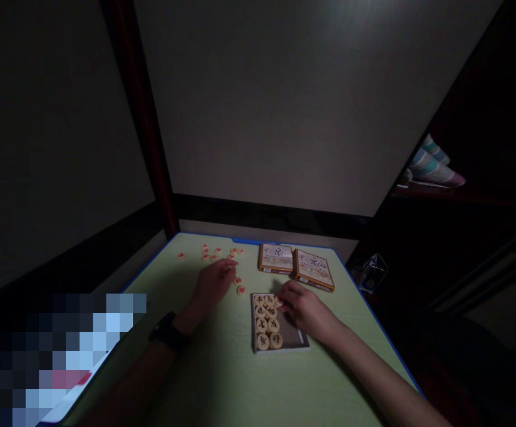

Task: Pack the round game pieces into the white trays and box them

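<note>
My right hand (305, 309) is over the upper right of an open shallow box (291, 337), its fingertips closed on a red-marked Chinese chess piece (278, 301) at the end of the top row. Wooden Chinese chess pieces with black characters (273, 325) fill the left part of this box in rows. My left hand (213, 283), with a dark watch on the wrist, is among the loose red-marked pieces (205, 251). Its fingers are bent together, and what they hold, if anything, I cannot make out. Two red pieces (240, 290) lie just below its fingertips.
Two printed game boxes (314, 268) lie side by side at the back right of the green table (222, 379). A wall (262, 130) rises behind the table. To the right, a shelf holds striped cloth items (433, 166), and a clear package (373, 273) sits beside the table edge.
</note>
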`<state>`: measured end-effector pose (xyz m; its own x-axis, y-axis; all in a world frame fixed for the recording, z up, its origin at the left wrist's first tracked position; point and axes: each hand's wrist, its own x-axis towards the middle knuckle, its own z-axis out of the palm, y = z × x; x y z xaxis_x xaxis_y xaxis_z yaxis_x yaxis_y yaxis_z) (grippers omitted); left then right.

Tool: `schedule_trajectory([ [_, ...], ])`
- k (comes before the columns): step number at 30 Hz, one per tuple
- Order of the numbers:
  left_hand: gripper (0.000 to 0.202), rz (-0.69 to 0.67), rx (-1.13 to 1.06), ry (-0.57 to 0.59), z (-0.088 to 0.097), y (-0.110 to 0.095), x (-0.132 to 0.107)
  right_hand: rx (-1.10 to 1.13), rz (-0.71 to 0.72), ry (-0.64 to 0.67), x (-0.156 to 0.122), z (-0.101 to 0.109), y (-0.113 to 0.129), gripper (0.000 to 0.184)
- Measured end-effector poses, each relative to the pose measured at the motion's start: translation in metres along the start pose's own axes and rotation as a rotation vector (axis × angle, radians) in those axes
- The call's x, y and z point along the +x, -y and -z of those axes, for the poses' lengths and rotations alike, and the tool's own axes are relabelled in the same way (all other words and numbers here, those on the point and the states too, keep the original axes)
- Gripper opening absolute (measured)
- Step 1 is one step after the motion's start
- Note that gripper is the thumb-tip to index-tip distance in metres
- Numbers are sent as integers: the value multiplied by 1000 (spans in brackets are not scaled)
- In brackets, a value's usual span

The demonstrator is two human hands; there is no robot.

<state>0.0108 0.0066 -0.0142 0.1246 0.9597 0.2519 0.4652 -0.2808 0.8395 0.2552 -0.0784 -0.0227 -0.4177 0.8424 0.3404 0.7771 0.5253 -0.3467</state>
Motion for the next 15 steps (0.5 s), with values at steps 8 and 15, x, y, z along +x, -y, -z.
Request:
schedule_trajectory([
  [8, 31, 123, -107, -318, 36, 30, 27, 34, 17, 6, 0, 9, 1, 24],
  [15, 46, 131, 418, -370, 41, 49, 32, 36, 23, 12, -1, 15, -4, 30],
])
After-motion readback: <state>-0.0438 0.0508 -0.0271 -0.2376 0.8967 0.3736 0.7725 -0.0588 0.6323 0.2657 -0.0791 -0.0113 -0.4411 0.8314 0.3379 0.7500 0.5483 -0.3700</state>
